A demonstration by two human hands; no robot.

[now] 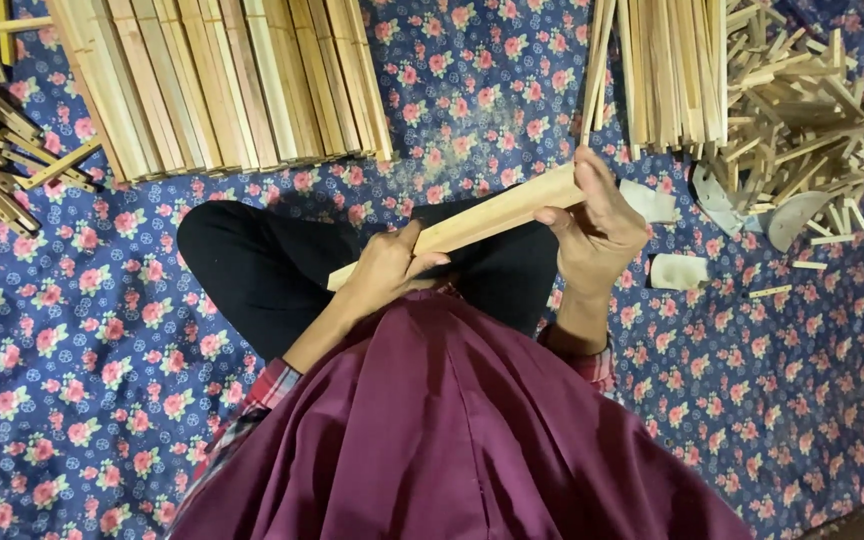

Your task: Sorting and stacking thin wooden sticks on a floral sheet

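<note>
The pale, flat wooden slat (497, 215), straight and square-edged, lies slantwise over the lap of a person sitting cross-legged on a blue floral cloth (82, 330), gripped at both ends. The left hand (387, 270) is curled around its lower end, thumb on top; the right hand (597, 225) grasps the upper end, fingers wrapped over the far edge. The slat looks light and stiff, probably dry and a little rough, so it should not slip, though the thin section might snap under hard bending; a hold at the ends, as here, seems steadiest. Room is hemmed in: a row of long pale wooden strips (222, 80) lies just ahead to the left, another bundle of strips (667, 70) ahead to the right, a loose heap of short offcuts (802, 110) beyond. Bare cloth stays open at both sides.
</note>
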